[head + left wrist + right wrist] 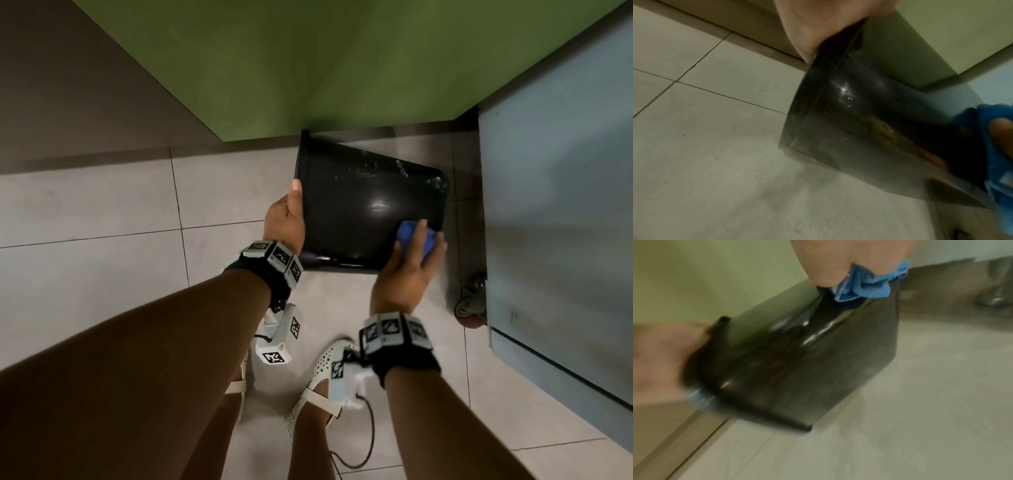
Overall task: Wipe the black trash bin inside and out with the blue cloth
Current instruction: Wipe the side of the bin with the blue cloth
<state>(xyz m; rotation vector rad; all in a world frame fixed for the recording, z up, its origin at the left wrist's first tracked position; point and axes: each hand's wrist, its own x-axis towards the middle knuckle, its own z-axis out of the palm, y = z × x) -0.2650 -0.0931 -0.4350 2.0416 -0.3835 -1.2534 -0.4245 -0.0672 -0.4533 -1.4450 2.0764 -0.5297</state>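
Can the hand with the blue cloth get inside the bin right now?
Probably not yet. The right hand presses the blue cloth on the black trash bin near its base; the open end faces away, where the left hand grips the rim.

Bin (pixel 359 205) between both hands, cloth (pixel 416 240) on its right end.

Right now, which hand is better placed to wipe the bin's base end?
The right hand. It already holds the blue cloth against the black trash bin near its base, while the left hand has its grip on the rim, holding the bin tilted.
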